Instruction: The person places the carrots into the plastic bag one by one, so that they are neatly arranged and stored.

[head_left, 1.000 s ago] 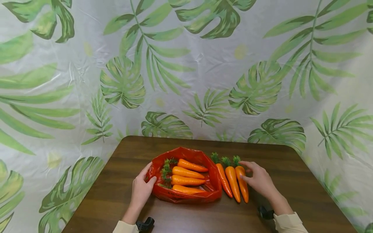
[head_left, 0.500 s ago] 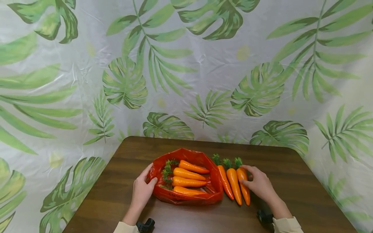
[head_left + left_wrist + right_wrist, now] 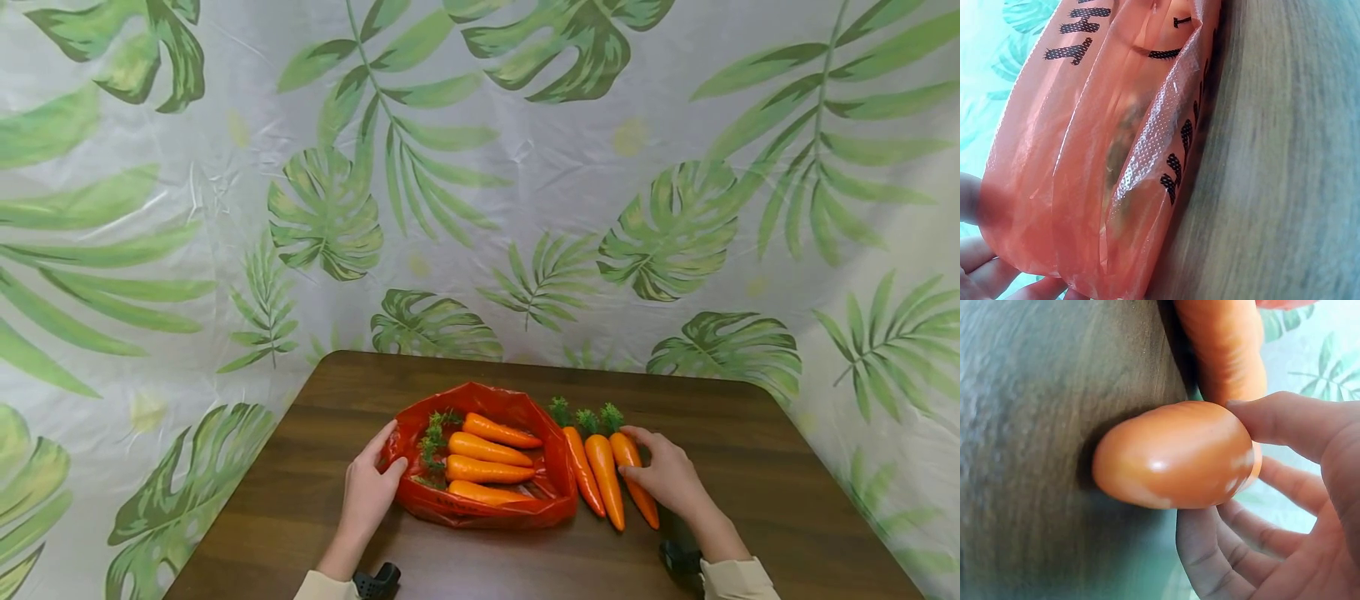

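An unlidded red plastic bag lies on the table with several orange carrots inside, their green tops to the left. My left hand holds the bag's left edge, thumb over the rim; in the left wrist view its fingers lie against the outside of the red plastic. Right of the bag, my right hand pinches the rightmost carrot near its leafy end. In the right wrist view thumb and fingers take this carrot from opposite sides, its tip angled toward the camera.
Two more carrots lie side by side between the bag and the held carrot, tops pointing away. The dark wooden table ends at a leaf-patterned curtain behind. Each wrist wears a black device.
The right hand has come to grip the rightmost carrot, whose tip has swung to the right, away from the other two. The left hand stays at the bag.
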`<state>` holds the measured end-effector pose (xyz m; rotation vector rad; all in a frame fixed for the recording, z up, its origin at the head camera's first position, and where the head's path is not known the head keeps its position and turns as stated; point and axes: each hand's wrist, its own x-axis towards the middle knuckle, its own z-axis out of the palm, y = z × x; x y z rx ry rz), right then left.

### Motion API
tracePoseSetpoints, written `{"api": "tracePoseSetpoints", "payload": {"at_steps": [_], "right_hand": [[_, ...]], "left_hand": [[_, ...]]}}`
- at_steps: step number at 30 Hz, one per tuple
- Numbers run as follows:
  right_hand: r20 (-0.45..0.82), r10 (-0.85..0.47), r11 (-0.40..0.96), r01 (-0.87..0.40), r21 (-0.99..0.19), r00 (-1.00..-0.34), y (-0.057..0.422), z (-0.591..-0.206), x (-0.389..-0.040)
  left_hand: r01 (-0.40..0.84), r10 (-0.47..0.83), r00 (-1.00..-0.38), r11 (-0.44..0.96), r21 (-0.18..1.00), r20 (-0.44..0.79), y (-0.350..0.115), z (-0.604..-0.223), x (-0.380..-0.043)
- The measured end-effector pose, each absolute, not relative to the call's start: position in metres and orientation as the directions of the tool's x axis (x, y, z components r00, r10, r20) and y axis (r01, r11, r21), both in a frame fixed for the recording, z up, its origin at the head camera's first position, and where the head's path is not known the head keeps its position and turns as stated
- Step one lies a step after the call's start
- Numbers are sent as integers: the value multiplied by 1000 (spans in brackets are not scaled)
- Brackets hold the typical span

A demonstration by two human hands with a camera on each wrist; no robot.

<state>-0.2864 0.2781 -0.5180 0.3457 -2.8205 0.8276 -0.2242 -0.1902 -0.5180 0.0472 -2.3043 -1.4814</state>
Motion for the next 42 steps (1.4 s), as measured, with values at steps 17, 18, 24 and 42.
{"api": "tracePoseSetpoints", "payload": {"at_steps": [17,18,24,42], "right_hand": [[132,-159,822,-205,-531,-978,280,-515,-286],[134,-157,823,-205,-530,-978,280,-514,-285],[142,-140,813,-196,-548,-980,281,-507,-283],[185,-123,774,-211,-596,-975,282,-486,-282]], "left_hand": [[188,-236,-921,426,885,310,-190,-521,-225],[190,-234,-922,424,886,309,-190,-521,-224],[182,-233,-925,420,889,299,-190,-520,-224],[178,-236,-925,428,886,299,-190,-520,-226]]}}
